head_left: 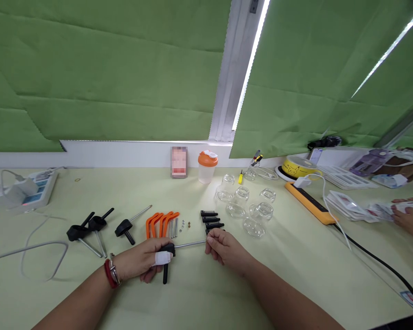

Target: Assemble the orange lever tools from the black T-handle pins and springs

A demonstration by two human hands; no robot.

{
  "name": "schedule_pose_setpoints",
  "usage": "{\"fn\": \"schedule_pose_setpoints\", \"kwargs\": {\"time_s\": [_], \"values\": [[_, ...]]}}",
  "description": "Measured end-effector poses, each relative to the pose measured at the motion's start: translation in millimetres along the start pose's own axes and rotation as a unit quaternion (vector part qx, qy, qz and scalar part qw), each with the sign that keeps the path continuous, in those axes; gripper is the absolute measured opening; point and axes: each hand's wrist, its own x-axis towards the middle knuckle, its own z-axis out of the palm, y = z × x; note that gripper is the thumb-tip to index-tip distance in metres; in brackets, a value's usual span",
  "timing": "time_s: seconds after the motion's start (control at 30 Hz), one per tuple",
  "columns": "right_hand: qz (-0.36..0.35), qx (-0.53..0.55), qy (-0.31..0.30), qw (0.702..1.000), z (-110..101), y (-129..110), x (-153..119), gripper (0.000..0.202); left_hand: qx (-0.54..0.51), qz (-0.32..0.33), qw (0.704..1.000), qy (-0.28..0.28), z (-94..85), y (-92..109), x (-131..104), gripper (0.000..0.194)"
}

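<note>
Wears a red band (110,273) and a silvery bracelet (115,271) on the left wrist (123,266), plus a white wrap (163,258) on the left hand (147,256); shows bare forearms (278,288).

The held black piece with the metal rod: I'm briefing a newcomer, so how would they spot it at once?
On the pale table, find the orange hooked pieces. Just nearer the viewer, the left hand's grip, marked by a white wrap, holds the black piece, its metal rod pointing right. Three lookalikes lie loose farther left; only this one is held.
</note>
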Motion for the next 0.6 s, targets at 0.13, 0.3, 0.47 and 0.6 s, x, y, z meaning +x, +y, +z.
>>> {"fn": "schedule_pose_setpoints", "kwargs": {"time_s": [0.13, 0.3, 0.47, 0.6], "values": [[0.006, -0.011, 0.005, 1.000, 0.1, -1.3, -0.8, 0.033, -0.004, 0.001, 1.000, -0.001, 0.4, 0.7, -0.1, 0.034], [0.013, -0.014, 0.006, 1.000, 0.4, -1.7, -1.3, 0.034, 0.000, 0.006, 1.000, -0.002, 0.5, 2.4, -0.4, 0.034], [0.017, -0.019, 0.011, 1.000, 0.8, -1.8, -1.2, 0.034, 0.000, 0.003, 1.000, 0.002, 0.7, 2.0, -0.2, 0.034], [0.020, -0.022, 0.013, 0.999, 1.2, -2.5, -1.5, 0.034, -0.001, 0.006, 1.000, -0.001, 0.7, 1.0, 0.1, 0.034]]}}
